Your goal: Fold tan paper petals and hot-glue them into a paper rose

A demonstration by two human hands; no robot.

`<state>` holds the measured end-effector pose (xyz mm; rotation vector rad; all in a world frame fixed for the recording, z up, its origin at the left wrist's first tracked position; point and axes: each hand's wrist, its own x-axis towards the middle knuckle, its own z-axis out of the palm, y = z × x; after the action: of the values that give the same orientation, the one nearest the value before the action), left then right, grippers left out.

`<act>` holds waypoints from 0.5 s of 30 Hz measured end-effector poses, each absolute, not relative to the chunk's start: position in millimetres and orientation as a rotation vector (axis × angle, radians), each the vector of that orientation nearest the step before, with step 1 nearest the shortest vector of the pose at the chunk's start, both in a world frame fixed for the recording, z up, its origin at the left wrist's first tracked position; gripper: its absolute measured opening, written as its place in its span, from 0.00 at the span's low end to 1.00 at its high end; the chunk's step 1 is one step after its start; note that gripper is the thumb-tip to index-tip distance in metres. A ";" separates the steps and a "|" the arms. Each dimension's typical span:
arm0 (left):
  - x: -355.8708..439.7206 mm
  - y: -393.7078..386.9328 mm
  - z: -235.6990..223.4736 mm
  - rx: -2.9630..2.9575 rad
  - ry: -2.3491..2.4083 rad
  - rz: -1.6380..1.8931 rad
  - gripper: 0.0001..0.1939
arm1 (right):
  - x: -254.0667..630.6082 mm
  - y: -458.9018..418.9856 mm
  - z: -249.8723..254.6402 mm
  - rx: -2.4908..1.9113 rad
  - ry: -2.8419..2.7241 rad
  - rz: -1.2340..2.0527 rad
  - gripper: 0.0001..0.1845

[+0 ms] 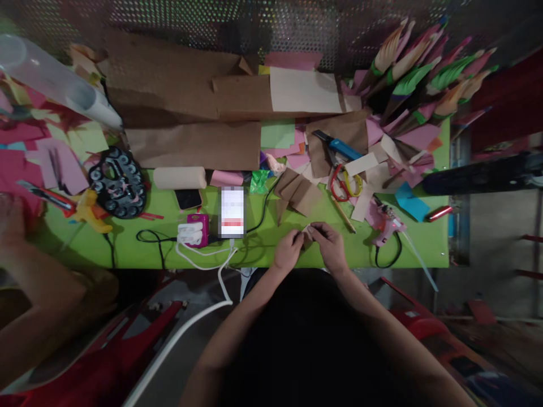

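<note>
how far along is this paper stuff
Partly done, it seems: paper bundles with green bands lie at the upper right. The left hand and right hand pinch a small pale piece. Probably left: the loose brown paper.

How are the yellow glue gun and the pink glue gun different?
The yellow glue gun is all yellow, while the pink glue gun is mostly pink.

The yellow one lies near the left side of the green table; the pink one is near the right end.

The pink one has a long, pale stick poking out past the table's edge; the yellow one has nothing reaching past the edge like that stick.

Both have black cords.
</note>
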<state>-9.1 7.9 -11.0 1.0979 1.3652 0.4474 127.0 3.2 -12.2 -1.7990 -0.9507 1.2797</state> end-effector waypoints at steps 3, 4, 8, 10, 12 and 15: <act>-9.8 8.7 -12.0 1.075 1.420 0.484 0.11 | 127.2 -0.1 -14.2 -1.800 -0.978 1.305 0.16; -10.2 9.2 -12.1 1.079 1.431 0.483 0.11 | 127.3 -1.1 -14.6 -1.806 -0.989 1.306 0.16; -10.9 9.8 -11.8 1.127 1.429 0.425 0.12 | 128.4 -3.1 -14.8 -1.816 -1.036 1.290 0.16; -10.1 8.6 -12.3 1.143 1.430 0.400 0.13 | 128.5 -3.5 -14.3 -1.818 -1.060 1.290 0.16; -8.4 6.8 -13.6 1.155 1.446 0.405 0.14 | 127.9 -3.8 -13.9 -1.816 -1.076 1.304 0.18; -6.5 4.4 -16.4 1.157 1.480 0.434 0.15 | 126.7 -4.3 -13.5 -1.822 -1.084 1.318 0.20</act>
<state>-6.5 4.4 -16.4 1.1572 1.4801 0.4341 126.7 -4.3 -13.5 -1.8217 -1.0837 1.3176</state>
